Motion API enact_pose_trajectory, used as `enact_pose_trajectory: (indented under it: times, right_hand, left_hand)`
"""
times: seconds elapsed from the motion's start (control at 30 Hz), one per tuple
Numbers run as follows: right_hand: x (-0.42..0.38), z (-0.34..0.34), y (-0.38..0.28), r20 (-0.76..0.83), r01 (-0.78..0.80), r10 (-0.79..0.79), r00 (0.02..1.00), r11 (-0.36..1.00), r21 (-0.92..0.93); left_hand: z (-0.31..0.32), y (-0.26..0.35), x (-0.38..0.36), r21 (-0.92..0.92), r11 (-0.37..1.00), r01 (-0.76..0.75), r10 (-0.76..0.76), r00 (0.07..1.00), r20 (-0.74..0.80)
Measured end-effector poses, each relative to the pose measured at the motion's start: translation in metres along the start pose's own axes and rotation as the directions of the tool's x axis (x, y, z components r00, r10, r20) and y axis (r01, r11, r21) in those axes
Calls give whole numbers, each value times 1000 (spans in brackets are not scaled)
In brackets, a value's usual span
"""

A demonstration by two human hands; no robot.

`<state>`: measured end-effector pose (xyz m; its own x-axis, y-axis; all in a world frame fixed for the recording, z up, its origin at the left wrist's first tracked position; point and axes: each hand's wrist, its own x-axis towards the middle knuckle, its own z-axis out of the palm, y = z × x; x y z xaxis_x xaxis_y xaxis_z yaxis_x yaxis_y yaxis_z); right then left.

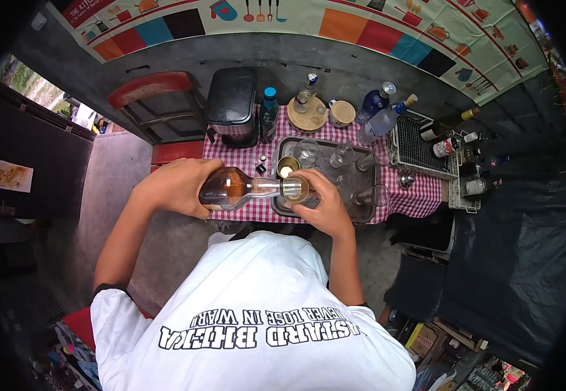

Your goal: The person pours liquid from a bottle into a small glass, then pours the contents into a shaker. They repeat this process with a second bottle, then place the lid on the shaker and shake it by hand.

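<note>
My left hand is wrapped round the body of a clear glass bottle holding brown liquid, tipped on its side with the neck to the right. In my right hand is a small clear glass, gripped by its rim and side between thumb and fingers. The bottle's mouth overlaps the glass. Just beyond it, a brass-coloured cup stands on a dark metal tray. A small black cap lies on the checked cloth near the bottle.
Several clear glasses are on the tray. Behind stand a black bin-like appliance, a teal-capped bottle, a bottle on a wooden round and a blue bottle. At right, a wire rack adjoins more bottles. A red chair stands left.
</note>
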<state>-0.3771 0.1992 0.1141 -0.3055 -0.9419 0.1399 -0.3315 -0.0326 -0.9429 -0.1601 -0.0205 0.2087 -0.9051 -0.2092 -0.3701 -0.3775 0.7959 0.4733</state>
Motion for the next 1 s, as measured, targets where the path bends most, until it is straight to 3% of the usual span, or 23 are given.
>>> enact_pose_trajectory:
  times: [0.57,1.0]
  right_hand:
    - [-4,53,-10,-77,2,-2,997,1000,-4]
    - [2,74,-30,-170,66,-65,983,998,-1]
  left_hand:
    - [-4,-41,-20,55,994,-96,94,995,42]
    - [23,-76,-30,-168,967,-193,168,974,-149]
